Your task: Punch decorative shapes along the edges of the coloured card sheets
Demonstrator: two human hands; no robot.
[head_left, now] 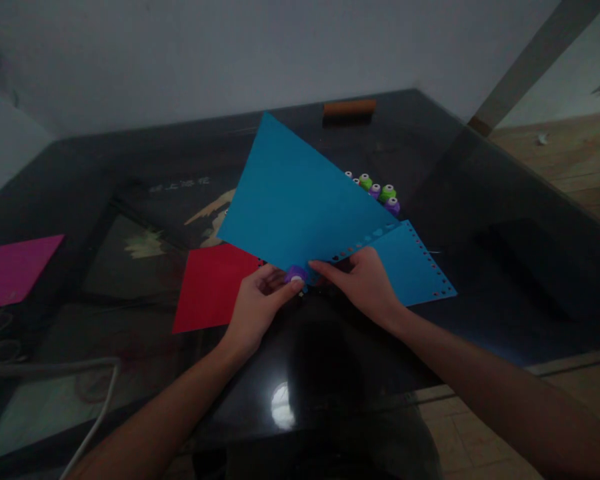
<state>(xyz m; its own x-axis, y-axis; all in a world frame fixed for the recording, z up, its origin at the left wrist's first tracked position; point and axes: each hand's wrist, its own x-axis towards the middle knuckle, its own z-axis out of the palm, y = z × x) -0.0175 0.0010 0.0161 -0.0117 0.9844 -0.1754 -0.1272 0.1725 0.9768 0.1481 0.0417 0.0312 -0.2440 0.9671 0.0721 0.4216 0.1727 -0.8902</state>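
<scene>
My left hand is closed around a small purple craft punch, its thumb on the white top. The punch sits at the near corner of a blue sheet of paper, which is raised and tilted over the table. Punched holes run along the sheet's near right edge. My right hand pinches that edge just right of the punch. Under it lies another blue sheet with holes along its right side. A red sheet lies to the left, partly covered by my left hand.
Several purple and green punches stand behind the raised sheet, partly hidden. A brown roll lies by the far edge of the dark glossy table. At the left are a pink sheet and a white cable.
</scene>
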